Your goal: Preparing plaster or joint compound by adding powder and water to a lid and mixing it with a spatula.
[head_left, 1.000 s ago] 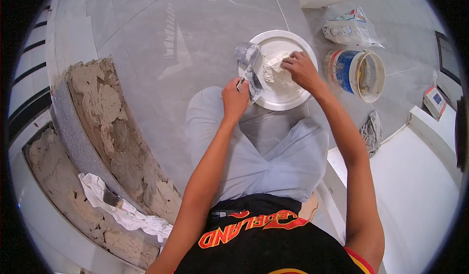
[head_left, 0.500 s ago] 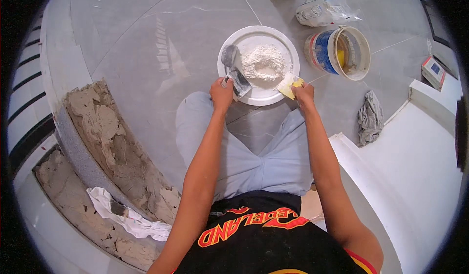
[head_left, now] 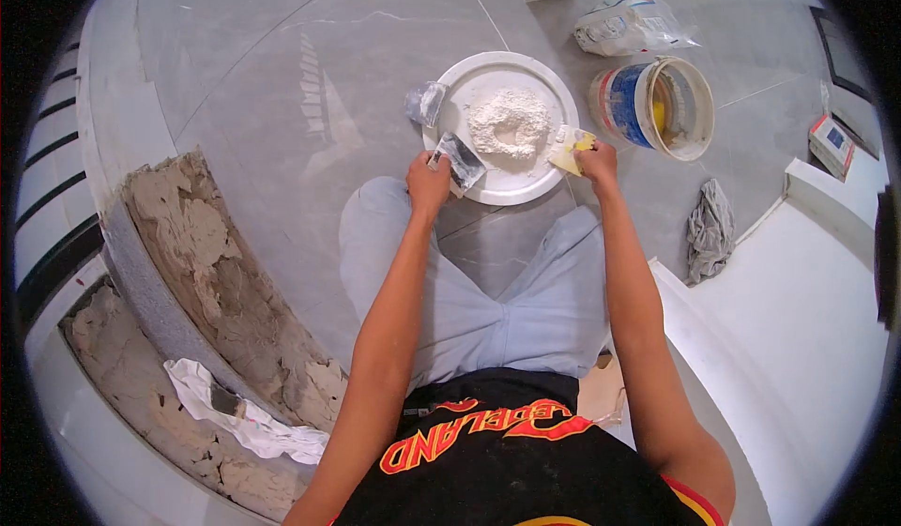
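A round white tray [head_left: 554, 181] stands on the floor before my crossed legs, with a ring-shaped heap of white powder [head_left: 507, 124] in it. My left hand [head_left: 428, 184] is closed around a wide putty knife [head_left: 459, 164], whose smeared blade reaches over the tray's near left side. At the tray's right side my right hand [head_left: 596, 163] grips a yellow scraper [head_left: 572, 151], its whitened edge over the rim. A grey cup-like vessel [head_left: 426, 104] is tilted at the tray's left rim; neither hand touches it.
Right of the tray lies a blue-and-white bucket [head_left: 623, 104], with something yellow inside. A plastic bag [head_left: 629, 21] is behind it. A grey rag [head_left: 710, 232] and a small box [head_left: 832, 147] lie to the right. Rough mortar steps [head_left: 202, 235] and a white cloth [head_left: 225, 411] are on the left.
The grey vessel has shifted leftward from over the tray to its outer left rim. My right hand has moved slightly right with the yellow scraper. The putty knife has barely moved.
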{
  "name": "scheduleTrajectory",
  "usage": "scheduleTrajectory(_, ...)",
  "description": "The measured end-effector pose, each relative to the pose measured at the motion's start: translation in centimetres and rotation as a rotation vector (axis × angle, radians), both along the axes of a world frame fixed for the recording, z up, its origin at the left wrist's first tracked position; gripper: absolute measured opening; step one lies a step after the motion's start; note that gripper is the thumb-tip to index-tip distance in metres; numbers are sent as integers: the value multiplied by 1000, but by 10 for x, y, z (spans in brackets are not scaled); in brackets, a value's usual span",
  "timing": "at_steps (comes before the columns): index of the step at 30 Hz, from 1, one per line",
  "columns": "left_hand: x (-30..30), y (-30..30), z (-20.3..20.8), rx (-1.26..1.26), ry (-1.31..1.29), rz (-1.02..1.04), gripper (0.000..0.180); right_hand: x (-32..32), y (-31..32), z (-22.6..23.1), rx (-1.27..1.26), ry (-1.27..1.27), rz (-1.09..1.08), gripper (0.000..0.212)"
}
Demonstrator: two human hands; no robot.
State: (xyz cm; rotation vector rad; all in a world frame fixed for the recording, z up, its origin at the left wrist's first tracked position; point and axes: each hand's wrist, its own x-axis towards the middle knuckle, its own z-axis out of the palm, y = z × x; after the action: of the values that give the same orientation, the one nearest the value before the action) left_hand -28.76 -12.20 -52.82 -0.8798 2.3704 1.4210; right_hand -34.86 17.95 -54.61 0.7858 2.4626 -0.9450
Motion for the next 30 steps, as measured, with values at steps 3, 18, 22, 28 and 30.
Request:
scheduleTrajectory(3, -1, 1, 2, -5, 40, 38, 28, -15, -3, -4, -96, 38, -17, 31)
scheduleTrajectory(18, 0, -1, -12, 140, 29, 133, 27, -79, -45, 26, 273, 193, 423, 28)
scheduleTrajectory(22, -4, 6, -14, 119, 35, 112, 26, -100, -44, 13, 235, 184, 543, 31)
scheduleTrajectory(28, 3, -5, -24, 104, 27, 142, 25, -85, -93, 40, 213, 186, 890, 32)
scheduleTrajectory(30, 2, -3, -23, 154, 40, 137, 25, -81, -94, 60, 263, 197, 953, 31)
